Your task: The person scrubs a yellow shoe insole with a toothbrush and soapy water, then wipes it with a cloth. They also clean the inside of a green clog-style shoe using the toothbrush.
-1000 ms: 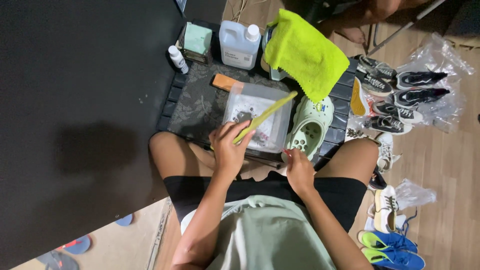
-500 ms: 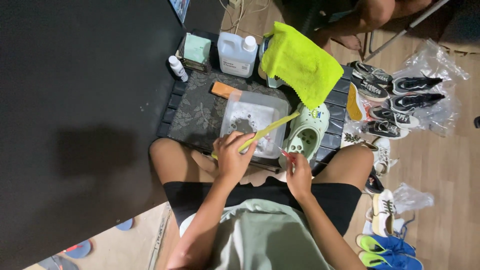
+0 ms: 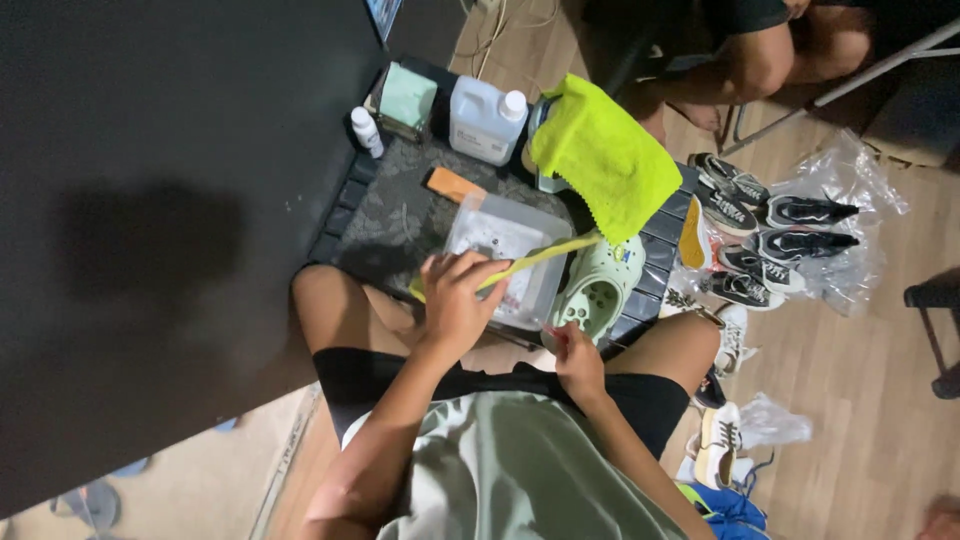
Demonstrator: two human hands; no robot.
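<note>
Both my hands are closed: left hand (image 3: 455, 305) grips the yellow brush (image 3: 530, 262), right hand (image 3: 577, 360) holds the pale green clog (image 3: 600, 285)

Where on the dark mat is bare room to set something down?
Bare: the dark mat between the orange block, small white bottle and clear tub. Crowded: the right side, with the pale green clog and yellow cloth.

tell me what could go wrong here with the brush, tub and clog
1. The left hand holds the yellow brush across the clear tub; a hard stroke might tip the tub on the dark tray.
2. The right hand only pinches the clog at its near edge, so the clog could slip.
3. The yellow cloth overhangs the clog and may get splashed.
</note>
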